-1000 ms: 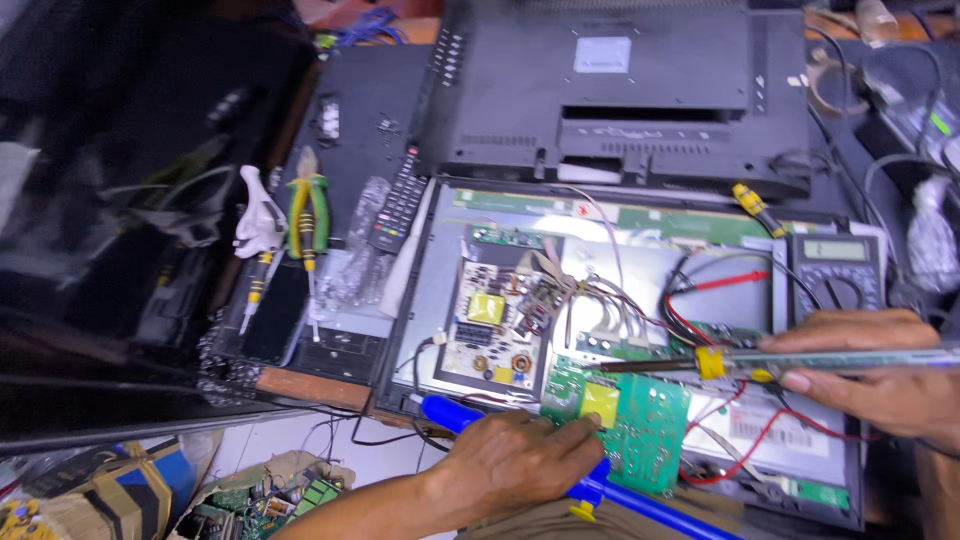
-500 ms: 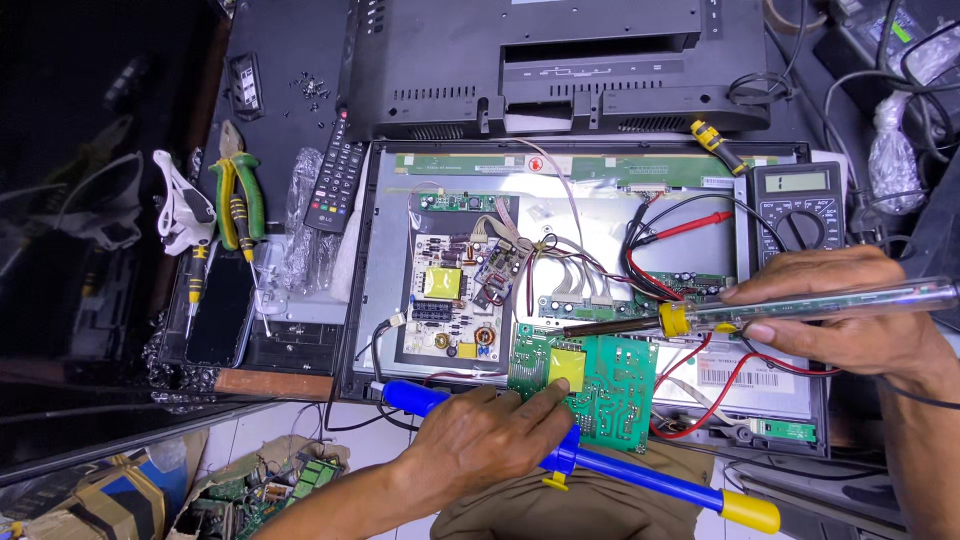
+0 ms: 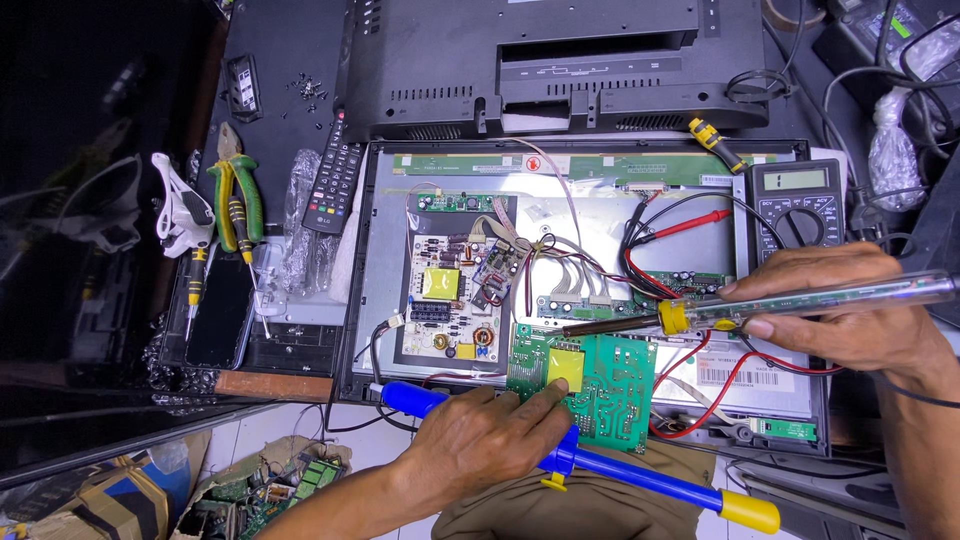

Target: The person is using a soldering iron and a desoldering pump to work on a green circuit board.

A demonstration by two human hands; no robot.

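Note:
My left hand grips a blue and yellow desoldering pump and its fingers press on a loose green circuit board with a yellow part. My right hand holds a soldering iron with a clear handle and yellow collar; its metal tip points left just above the green board. Both lie over the opened back of a flat television, where a white power board with a yellow transformer sits.
A multimeter with red and black leads lies at the right. A black remote, pliers, a screwdriver and a phone lie at the left. The removed black back cover is behind.
The view has shifted so the television sits more central. My left hand slid up onto the green board. The soldering iron tip has come down closer to that board.

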